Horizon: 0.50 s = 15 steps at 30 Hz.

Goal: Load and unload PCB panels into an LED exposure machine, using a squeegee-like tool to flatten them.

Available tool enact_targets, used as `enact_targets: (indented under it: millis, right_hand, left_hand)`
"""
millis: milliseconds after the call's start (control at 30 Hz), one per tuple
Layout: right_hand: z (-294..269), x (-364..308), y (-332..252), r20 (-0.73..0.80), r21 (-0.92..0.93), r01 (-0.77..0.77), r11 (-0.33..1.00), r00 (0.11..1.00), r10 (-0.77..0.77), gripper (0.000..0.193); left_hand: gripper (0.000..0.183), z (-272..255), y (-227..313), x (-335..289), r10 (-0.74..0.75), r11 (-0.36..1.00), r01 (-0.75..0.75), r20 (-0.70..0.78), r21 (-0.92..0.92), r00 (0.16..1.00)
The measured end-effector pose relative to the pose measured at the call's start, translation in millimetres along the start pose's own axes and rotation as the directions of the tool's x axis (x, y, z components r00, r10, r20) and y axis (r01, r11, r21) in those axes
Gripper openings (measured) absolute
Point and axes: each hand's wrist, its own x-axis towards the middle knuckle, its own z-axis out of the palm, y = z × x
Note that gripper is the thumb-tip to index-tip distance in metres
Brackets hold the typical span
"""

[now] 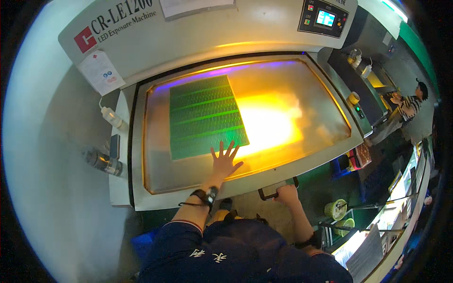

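Note:
A green panel, patterned with rows and brighter green stripes, lies on the left half of a shiny, framed flat bed. My left hand is stretched over the panel's near edge, fingers spread, with the fingertips over its lower right part. Whether the palm presses on the bed, I cannot tell. Below the bed's front edge, my right hand is closed round a black handle on the machine's front. Bright yellow light glares on the bed to the right of the panel.
Behind the bed rises a large white machine housing with a control panel. At left stand a white squeeze bottle, a dark phone-like slab and a clear bottle. Another person is at far right; green buckets stand lower right.

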Motion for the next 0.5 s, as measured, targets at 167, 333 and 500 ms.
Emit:
enact_targets:
  millis: [167, 333, 500]
  right_hand:
    - [1, -7, 7, -0.056, 0.093, -0.002, 0.996, 0.998, 0.007, 0.030]
    - [10, -33, 63, -0.123, 0.935, 0.240, -0.260, 0.910, 0.396, 0.020]
    - [89, 0, 140, 0.274, 0.955, -0.202, -0.216, 0.880, 0.388, 0.020]
  left_hand:
    - [0.080, -5, 5, 8, 0.003, 0.994, 0.010, -0.115, 0.105, 0.993]
    - [0.080, -10, 1, 13, -0.027, 0.994, 0.029, -0.025, 0.108, 0.999]
    - [0.081, -15, 1, 14, -0.032, 0.995, 0.031, 0.008, 0.097, 0.999]
